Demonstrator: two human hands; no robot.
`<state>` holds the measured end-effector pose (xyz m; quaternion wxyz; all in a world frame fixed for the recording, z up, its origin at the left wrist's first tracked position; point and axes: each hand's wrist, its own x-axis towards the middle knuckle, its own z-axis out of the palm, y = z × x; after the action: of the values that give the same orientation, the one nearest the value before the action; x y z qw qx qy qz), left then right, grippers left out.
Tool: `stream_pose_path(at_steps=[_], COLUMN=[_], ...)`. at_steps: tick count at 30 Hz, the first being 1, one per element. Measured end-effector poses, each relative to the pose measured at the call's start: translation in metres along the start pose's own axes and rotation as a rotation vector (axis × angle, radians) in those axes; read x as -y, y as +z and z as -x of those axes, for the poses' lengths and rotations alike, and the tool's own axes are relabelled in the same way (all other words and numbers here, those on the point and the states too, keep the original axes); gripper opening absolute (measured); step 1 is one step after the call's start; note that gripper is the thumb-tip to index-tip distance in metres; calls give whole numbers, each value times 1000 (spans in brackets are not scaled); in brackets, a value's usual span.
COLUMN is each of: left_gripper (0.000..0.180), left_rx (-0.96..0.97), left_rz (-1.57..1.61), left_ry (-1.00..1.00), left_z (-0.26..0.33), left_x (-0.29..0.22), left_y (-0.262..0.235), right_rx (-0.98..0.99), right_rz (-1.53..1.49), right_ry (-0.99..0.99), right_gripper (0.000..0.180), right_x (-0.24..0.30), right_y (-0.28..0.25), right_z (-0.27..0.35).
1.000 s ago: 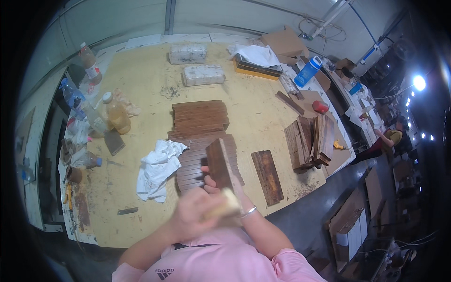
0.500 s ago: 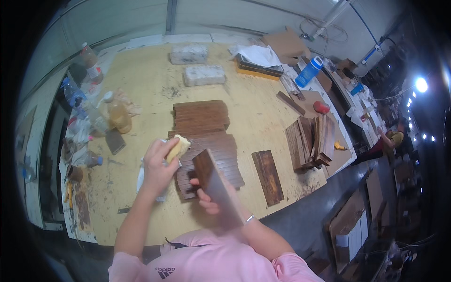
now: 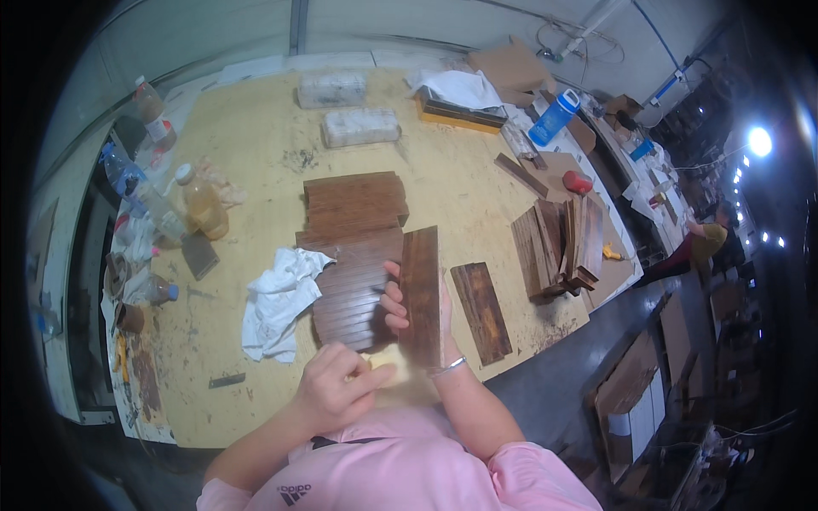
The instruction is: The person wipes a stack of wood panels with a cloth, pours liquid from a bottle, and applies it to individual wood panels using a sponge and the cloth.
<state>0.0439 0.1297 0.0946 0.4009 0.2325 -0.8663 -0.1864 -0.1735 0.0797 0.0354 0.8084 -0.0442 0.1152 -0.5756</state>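
Wooden plank (image 3: pixel 420 294) in right hand (image 3: pixel 400 311) grip

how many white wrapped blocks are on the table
2: one white wrapped block near the table's far edge, the other just in front of it to the right. More may be hidden under the white cloth beyond.

Even, soft overhead light falls on the pale workbench (image 3: pixel 256 153) with only faint shadows, while right of it a ceiling lamp (image 3: pixel 758 140) flares white, and fisheye bending darkens and blurs everything beyond its edges.
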Motion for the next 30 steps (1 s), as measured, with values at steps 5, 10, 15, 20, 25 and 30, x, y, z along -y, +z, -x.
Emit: stream_pose_path(at_steps=[5,10,15,20,25,30], left_gripper=[47,42,43,44,46,48], left_rx=[-20,52,-39,19,-91,-86], left_rz=[22,-91,10,-87,36,234], left_ry=[124,-24,43,-137,-313,-135], left_z=[-26,12,-12,14,13,7], left_x=[-15,6,-9,11,6,-11], left_y=[14,1,5,5,-3,5], right_rx=[24,64,-61,-254,-337,-316], right_rz=[-29,-19,22,253,171,169], right_ry=[14,-71,-75,-102,-130,-97], right_gripper=[67,66,71,76,71,70], right_x=[-1,22,15,17,17,12], right_y=[5,7,18,24,16,29], right_z=[-6,0,1,5,12,16])
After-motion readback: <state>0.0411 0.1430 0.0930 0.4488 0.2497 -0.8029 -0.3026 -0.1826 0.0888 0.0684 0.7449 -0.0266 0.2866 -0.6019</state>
